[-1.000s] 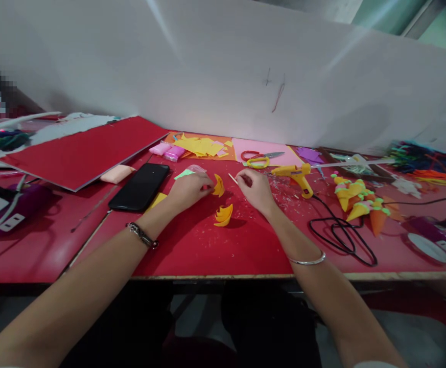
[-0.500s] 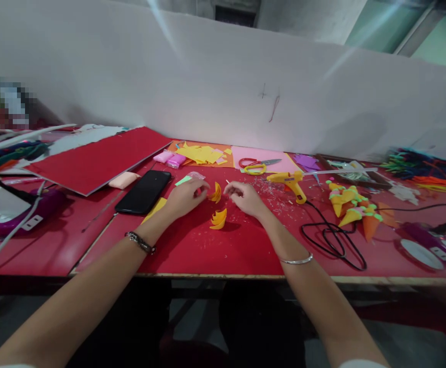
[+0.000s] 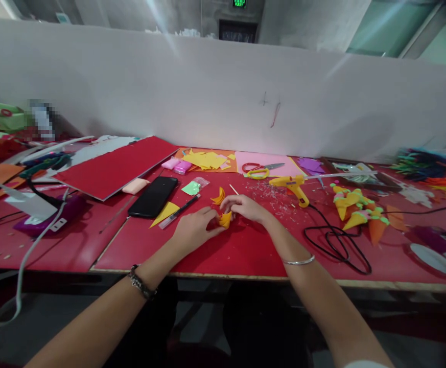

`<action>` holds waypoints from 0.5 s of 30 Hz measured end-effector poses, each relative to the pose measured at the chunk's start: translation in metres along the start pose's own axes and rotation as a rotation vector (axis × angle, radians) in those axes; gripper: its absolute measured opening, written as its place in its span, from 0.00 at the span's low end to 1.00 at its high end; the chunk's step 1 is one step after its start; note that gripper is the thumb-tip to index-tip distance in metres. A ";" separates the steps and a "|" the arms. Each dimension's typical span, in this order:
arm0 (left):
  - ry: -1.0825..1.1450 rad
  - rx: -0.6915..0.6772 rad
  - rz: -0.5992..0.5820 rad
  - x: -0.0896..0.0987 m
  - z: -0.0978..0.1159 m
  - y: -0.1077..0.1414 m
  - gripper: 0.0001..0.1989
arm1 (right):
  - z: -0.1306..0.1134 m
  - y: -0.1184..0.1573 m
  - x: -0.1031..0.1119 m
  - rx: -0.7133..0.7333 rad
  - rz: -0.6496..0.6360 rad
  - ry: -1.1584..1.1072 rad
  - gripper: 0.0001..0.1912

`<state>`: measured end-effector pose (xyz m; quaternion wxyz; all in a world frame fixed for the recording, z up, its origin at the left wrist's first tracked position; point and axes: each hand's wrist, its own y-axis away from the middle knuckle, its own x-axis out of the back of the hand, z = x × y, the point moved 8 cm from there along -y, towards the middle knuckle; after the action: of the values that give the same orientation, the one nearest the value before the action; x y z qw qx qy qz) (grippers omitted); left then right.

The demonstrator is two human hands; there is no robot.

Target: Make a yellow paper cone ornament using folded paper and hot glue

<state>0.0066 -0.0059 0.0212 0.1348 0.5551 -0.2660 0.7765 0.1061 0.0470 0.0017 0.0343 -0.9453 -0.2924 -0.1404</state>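
Observation:
Two small yellow bunches shaped like bananas are on the red tabletop in front of me. My left hand [image 3: 196, 228] has its thumb and fingers around the nearer banana bunch [image 3: 225, 220], from the left. From the right, my right hand [image 3: 249, 208] bends its curled fingers onto the same bunch, which they partly cover. The farther banana bunch [image 3: 218, 196] lies just beyond my fingers, untouched. A thin pale stick [image 3: 234, 189] lies behind my right hand. Left of the bunches are a pen [image 3: 184, 207] and a piece of yellow paper [image 3: 165, 213].
A black phone [image 3: 154, 196] lies at left, near a red board [image 3: 121, 166]. Scissors [image 3: 261, 170] rest on pink paper at the back. To the right are a yellow glue gun [image 3: 291, 188], its looped black cord [image 3: 333, 240] and several small cone figures [image 3: 356, 209].
Both hands have come nearer to me, from beside the farther banana bunch to the nearer one, and now close around it. The pen has come into view. The camera view has shifted slightly.

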 end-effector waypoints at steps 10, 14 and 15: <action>0.052 0.180 0.039 0.002 -0.013 0.011 0.17 | -0.003 -0.003 -0.002 0.059 0.026 -0.017 0.13; 0.043 0.154 0.036 0.002 -0.006 0.016 0.13 | 0.001 -0.003 0.000 0.037 0.055 0.020 0.12; 0.040 0.143 0.048 0.002 -0.005 0.016 0.12 | 0.001 -0.004 0.000 0.034 0.059 0.022 0.12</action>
<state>-0.0060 -0.0168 0.0176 0.0813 0.5413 -0.2203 0.8074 0.1045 0.0502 0.0003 0.0578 -0.9512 -0.2663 -0.1450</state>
